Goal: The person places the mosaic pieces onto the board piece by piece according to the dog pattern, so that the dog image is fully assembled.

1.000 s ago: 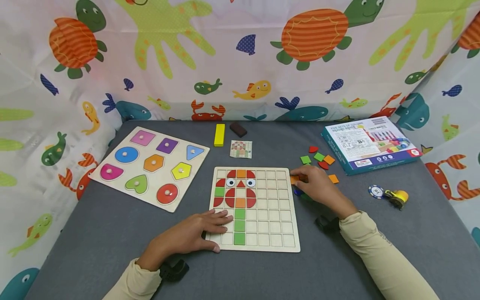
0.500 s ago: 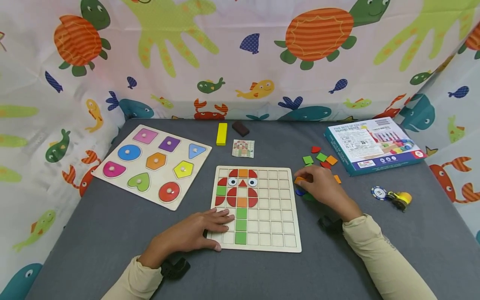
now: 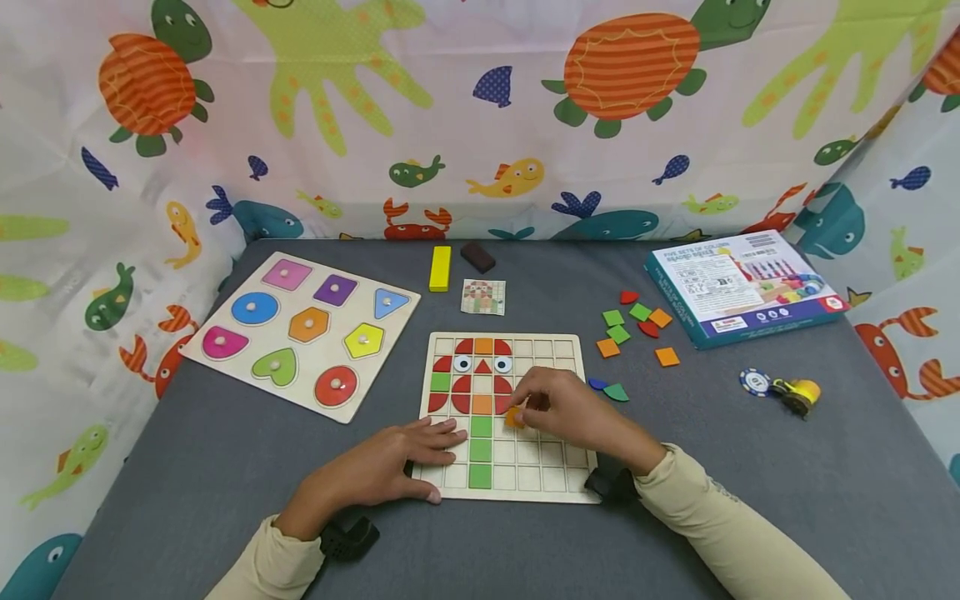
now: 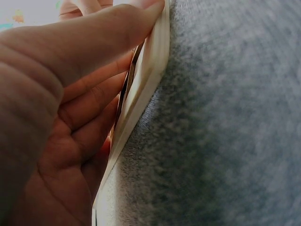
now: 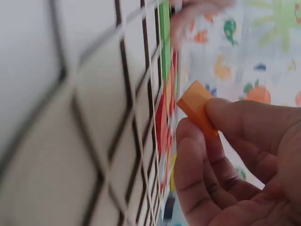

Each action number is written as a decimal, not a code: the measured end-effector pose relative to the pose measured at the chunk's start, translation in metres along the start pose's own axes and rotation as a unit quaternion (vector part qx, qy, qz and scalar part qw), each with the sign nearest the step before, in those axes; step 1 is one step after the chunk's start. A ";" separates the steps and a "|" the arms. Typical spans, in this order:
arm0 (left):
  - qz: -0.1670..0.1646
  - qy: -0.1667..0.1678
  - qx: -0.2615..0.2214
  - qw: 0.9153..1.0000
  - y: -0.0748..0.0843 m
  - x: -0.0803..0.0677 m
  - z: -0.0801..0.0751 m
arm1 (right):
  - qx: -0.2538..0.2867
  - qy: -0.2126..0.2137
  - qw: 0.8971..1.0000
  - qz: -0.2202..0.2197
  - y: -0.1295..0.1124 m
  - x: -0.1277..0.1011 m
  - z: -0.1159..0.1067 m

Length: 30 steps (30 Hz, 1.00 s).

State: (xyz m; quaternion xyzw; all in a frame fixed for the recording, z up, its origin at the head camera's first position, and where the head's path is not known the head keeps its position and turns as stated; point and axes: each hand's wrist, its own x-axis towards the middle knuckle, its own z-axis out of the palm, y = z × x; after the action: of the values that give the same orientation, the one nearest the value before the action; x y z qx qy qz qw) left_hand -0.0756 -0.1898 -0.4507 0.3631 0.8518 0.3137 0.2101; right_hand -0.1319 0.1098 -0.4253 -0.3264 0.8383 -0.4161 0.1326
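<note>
A wooden grid board (image 3: 551,479) lies in front of me, with red, orange and green tiles and two eye pieces (image 3: 462,363) set in its left part. My left hand (image 3: 393,465) rests with spread fingers on the board's lower left; its thumb lies along the front edge, seen close up in the left wrist view. My right hand (image 3: 566,408) is over the middle of the board and pinches an orange square tile (image 5: 196,106) between thumb and fingers. In the head view that tile overlaps the cells just right of the green column (image 3: 480,451).
Loose tiles, such as a green one (image 3: 618,334) and an orange one (image 3: 667,357), lie right of the board. Behind them is a box (image 3: 742,283); a toy (image 3: 797,395) is farther right. A knobbed shape puzzle (image 3: 300,333) lies left, a picture card (image 3: 483,297) behind.
My right hand has lifted an orange tile from the loose pieces and carried it left over the board. The left hand stays in place.
</note>
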 end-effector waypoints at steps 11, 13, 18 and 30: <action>0.005 0.003 -0.001 1.000 0.001 -0.001 0.000 | -0.072 -0.034 0.997 -0.013 -0.005 0.013 0.019; 0.005 0.004 -0.001 1.000 0.001 -0.001 0.000 | -0.078 -0.037 0.996 -0.016 -0.006 0.013 0.019; 0.005 0.004 -0.004 1.000 0.001 0.000 0.001 | -0.075 -0.039 0.996 -0.011 -0.006 0.011 0.013; 0.003 0.005 -0.010 1.000 0.002 -0.001 0.000 | -0.075 0.046 0.994 0.061 0.023 -0.001 -0.044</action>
State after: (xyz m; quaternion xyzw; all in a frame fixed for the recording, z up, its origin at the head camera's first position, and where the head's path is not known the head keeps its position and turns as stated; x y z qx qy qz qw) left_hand -0.0737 -0.1895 -0.4497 0.3619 0.8487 0.3244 0.2085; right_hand -0.1629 0.1478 -0.4163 -0.2636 0.8908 -0.3579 0.0941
